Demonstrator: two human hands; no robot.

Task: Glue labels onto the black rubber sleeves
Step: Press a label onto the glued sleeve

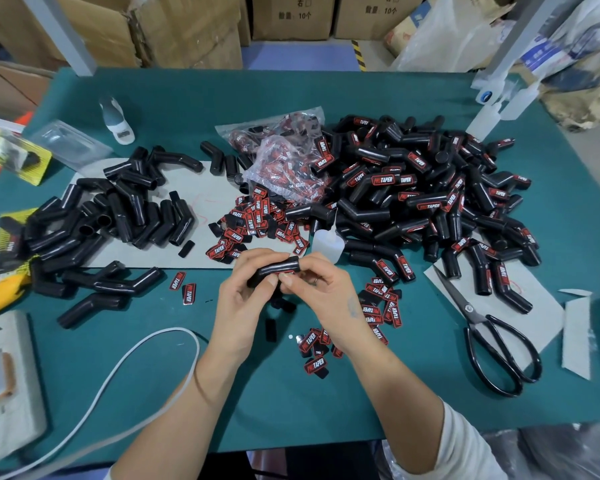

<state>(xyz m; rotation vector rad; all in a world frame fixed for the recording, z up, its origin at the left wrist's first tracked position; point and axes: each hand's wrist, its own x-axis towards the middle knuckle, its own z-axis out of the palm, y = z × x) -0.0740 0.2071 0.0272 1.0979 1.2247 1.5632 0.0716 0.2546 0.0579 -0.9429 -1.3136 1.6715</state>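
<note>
bare green mat (291,393) near front edge; sleeve piles (430,202) flank left, right; scissors (492,341) block right.

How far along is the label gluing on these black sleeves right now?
Done: the big labelled pile on the right. In hand: one sleeve, held by the left hand and right hand, thumbs pressing near a label. Left: the smaller unlabelled pile on the left, with loose labels and the glue bottle nearby.

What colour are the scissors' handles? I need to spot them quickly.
Black, glossy; the scissors show clearly in the head view, lying right of the hands.
</note>
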